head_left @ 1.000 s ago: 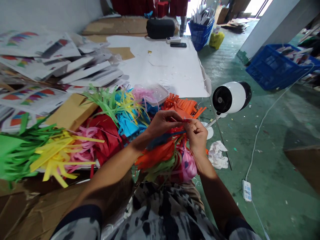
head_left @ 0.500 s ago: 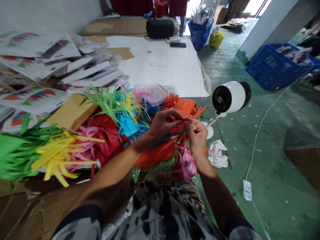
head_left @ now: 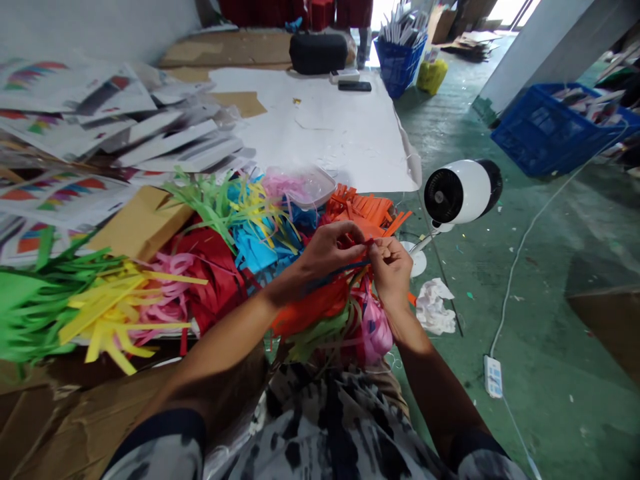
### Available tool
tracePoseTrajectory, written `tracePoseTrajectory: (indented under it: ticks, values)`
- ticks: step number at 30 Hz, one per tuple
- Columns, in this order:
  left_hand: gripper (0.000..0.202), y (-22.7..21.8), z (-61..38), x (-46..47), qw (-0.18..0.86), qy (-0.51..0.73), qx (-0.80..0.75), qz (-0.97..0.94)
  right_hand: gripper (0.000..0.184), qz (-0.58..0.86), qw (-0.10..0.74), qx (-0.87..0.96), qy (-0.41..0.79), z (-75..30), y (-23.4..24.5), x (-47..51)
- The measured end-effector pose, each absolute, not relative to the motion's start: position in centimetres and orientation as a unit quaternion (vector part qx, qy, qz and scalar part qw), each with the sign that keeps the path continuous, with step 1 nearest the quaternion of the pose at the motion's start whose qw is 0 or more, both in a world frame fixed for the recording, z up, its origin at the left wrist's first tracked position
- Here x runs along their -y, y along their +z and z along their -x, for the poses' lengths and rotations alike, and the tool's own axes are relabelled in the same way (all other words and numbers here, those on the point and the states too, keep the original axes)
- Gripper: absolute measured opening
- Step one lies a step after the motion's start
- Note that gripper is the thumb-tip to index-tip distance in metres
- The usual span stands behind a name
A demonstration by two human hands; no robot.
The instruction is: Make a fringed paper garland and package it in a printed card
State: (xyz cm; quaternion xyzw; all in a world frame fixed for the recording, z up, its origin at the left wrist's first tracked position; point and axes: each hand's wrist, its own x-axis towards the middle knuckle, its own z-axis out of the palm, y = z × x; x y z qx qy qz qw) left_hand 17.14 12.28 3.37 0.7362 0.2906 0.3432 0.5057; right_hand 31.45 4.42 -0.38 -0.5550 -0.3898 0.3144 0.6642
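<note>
My left hand (head_left: 333, 250) and my right hand (head_left: 393, 267) meet above my lap, thumbs and forefingers pinched on a small dark red paper strip (head_left: 369, 244). A blue strip (head_left: 345, 269) runs beneath my left fingers. Under the hands hang orange fringed paper (head_left: 315, 310), light green strips (head_left: 325, 333) and a pink paper tassel (head_left: 376, 327). Just beyond lies more orange fringed paper (head_left: 363, 210). To the left are blue fringed paper (head_left: 257, 243), dark red paper (head_left: 215, 277), yellow strips (head_left: 107, 313) and green fringed paper (head_left: 30, 303). My fingers partly hide the pinched piece.
A clear plastic tray (head_left: 317, 187) sits at the near edge of the white sheet (head_left: 340, 127). Printed packs (head_left: 65, 193) pile up at left beside a tan box (head_left: 143, 223). A white fan (head_left: 465, 190) stands at right, with crumpled tissue (head_left: 436, 305) and a power strip (head_left: 493, 377) on the floor.
Both hands stay together, with slight finger movement at the dark red strip. The pinched fingers sit a little lower. The surroundings have shifted only slightly in view.
</note>
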Motion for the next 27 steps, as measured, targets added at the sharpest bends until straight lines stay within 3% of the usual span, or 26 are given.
tracePoseTrajectory:
  ticks: [4, 10, 17, 27]
  values:
    - [0.03, 3.5, -16.9, -13.0, 0.62, 0.274, -0.304, -0.669, 0.034, 0.562, 0.657, 0.387, 0.321, -31.5, -0.5, -4.4]
    - [0.04, 3.7, -16.7, -13.3, 0.705, 0.285, -0.331, -0.558, 0.029, 0.54, 0.665, 0.405, 0.32, -31.1, 0.3, -4.0]
    - [0.033, 3.3, -16.9, -13.3, 0.669, 0.312, -0.333, -0.587, 0.032, 0.565, 0.624, 0.408, 0.353, -31.1, -0.2, -4.2]
    - [0.045, 2.8, -17.2, -13.0, 0.567, 0.362, -0.303, -0.675, 0.039, 0.565, 0.627, 0.404, 0.352, -31.5, -0.6, -4.3]
